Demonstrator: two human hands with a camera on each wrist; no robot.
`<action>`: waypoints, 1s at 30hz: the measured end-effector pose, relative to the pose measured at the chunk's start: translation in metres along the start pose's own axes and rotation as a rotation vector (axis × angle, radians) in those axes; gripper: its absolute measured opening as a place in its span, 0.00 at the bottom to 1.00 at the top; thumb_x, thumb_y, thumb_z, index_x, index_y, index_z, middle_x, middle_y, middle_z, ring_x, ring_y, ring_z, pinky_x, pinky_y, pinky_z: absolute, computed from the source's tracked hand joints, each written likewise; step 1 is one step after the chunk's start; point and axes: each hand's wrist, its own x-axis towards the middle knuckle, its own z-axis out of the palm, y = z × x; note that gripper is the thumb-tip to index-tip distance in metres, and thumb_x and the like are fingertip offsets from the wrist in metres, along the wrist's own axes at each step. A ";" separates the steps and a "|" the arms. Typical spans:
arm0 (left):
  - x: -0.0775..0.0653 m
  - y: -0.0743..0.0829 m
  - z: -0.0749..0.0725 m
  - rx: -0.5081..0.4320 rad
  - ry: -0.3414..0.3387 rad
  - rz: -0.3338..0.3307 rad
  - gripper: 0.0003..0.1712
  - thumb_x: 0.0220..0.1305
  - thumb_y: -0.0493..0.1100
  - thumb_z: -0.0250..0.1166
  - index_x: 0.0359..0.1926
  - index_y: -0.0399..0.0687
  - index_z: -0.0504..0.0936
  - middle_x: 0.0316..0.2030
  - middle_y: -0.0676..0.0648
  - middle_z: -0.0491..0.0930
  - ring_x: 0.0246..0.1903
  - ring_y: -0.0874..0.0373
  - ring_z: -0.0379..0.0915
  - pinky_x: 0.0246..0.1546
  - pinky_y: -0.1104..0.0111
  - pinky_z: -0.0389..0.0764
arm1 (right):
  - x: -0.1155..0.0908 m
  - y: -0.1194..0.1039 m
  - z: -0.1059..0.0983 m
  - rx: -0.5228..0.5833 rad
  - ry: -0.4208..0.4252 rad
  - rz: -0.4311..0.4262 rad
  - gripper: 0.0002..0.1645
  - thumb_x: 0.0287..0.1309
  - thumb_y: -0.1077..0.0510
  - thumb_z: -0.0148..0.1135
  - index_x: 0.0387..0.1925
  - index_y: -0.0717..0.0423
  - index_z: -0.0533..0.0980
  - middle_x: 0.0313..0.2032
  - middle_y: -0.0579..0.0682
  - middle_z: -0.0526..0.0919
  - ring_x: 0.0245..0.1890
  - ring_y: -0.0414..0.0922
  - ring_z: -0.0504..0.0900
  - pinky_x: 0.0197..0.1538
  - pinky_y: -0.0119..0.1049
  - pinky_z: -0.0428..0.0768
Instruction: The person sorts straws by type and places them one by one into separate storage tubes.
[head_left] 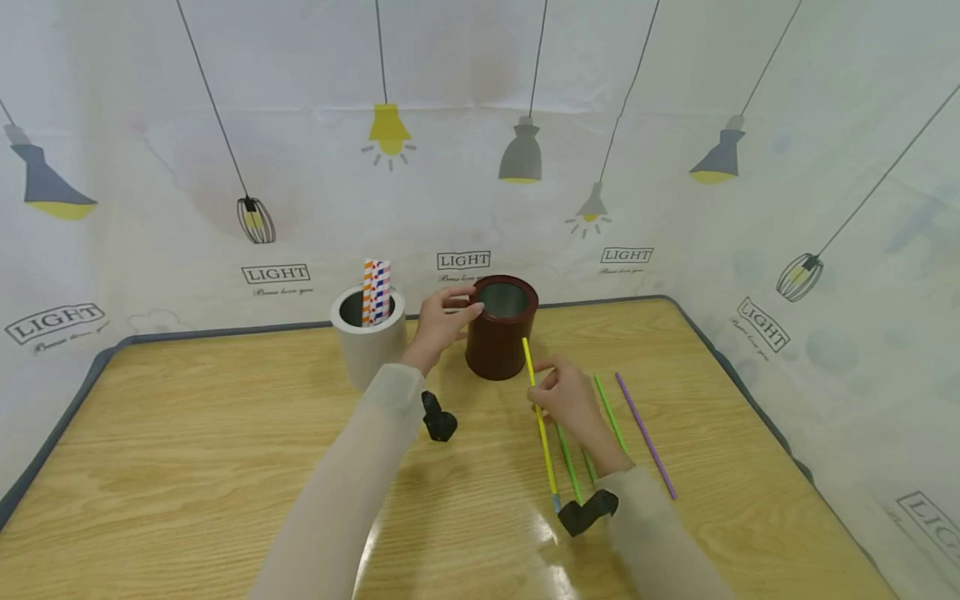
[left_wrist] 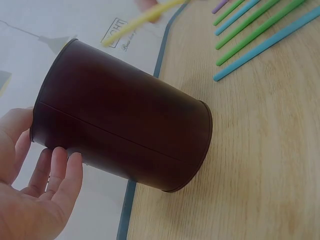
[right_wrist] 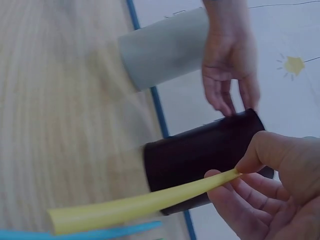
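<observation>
My right hand [head_left: 566,396] pinches a yellow straw [head_left: 546,450] between thumb and fingers, just in front of a dark red cylindrical cup [head_left: 497,354]. In the right wrist view the straw [right_wrist: 135,202] slants across the cup [right_wrist: 200,155]. In the head view its upper end overlaps the cup's lower wall. The cup stands upright on the table. My left hand [head_left: 442,323] touches its left side near the rim, fingers loosely bent. In the left wrist view this hand's fingertips [left_wrist: 74,162] rest against the wall without wrapping round it.
Left of the dark red cup stands a light grey cup [head_left: 367,350] holding several patterned straws [head_left: 377,292]. On the wooden table [head_left: 225,450] to the right lie green straws, a purple straw [head_left: 647,437] and blue straws [left_wrist: 265,45]. A printed cloth wall [head_left: 322,192] rises behind the table.
</observation>
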 end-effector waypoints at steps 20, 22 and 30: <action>0.003 -0.002 -0.001 -0.002 -0.014 -0.024 0.21 0.58 0.43 0.65 0.53 0.49 0.76 0.49 0.42 0.70 0.49 0.48 0.69 0.44 0.52 0.76 | 0.052 -0.032 -0.056 0.145 0.111 -0.273 0.22 0.48 0.72 0.52 0.49 0.64 0.69 0.27 0.56 0.74 0.23 0.50 0.81 0.23 0.41 0.81; 0.003 -0.002 -0.001 -0.004 -0.015 -0.020 0.21 0.58 0.43 0.65 0.53 0.49 0.76 0.49 0.42 0.70 0.49 0.48 0.69 0.44 0.52 0.77 | 0.060 -0.036 -0.059 0.142 0.139 -0.295 0.22 0.48 0.72 0.52 0.49 0.64 0.70 0.26 0.56 0.75 0.23 0.50 0.81 0.23 0.41 0.81; 0.002 -0.003 -0.002 -0.006 -0.010 -0.003 0.20 0.58 0.43 0.65 0.53 0.50 0.76 0.49 0.43 0.70 0.48 0.49 0.70 0.43 0.51 0.77 | 0.077 -0.063 -0.064 0.158 0.194 -0.312 0.23 0.49 0.71 0.51 0.51 0.66 0.68 0.28 0.57 0.74 0.23 0.49 0.81 0.22 0.32 0.80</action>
